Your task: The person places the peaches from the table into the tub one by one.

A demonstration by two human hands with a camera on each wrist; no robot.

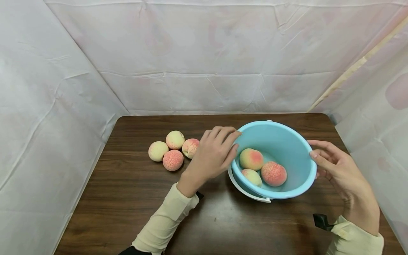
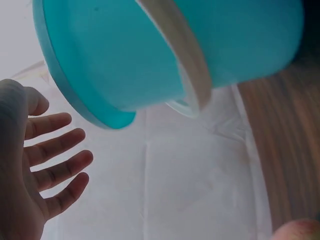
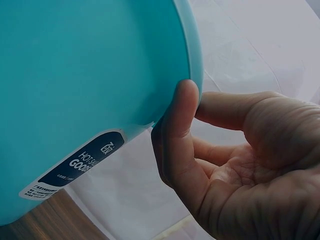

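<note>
A light-blue bucket (image 1: pixel 287 141) is contrasting with a dark brown, wood-grained table (image 1: pixel 127 212).
The peaches in the bucket (image 1: pixel 274 174) are mixing yellow, orange-red and speckled pinkish red; the peaches on the table (image 1: pixel 173 160) are ranging from pale yellow to speckled pinkish red; the bucket's handle (image 2: pixel 186 47) is looking white from the head view, greyish from the left wrist; its label (image 3: pixel 75 167) is carrying white lettering on navy; the sheeting (image 1: pixel 204 60) is bearing faint pink blotches on white; the sleeves (image 1: pixel 165 219) are showing cream.

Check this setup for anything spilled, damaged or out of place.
Nothing stands out: three peaches lie in the blue bucket, whose handle hangs at its side; four peaches sit on the brown table. No spill or damage shows.
</note>
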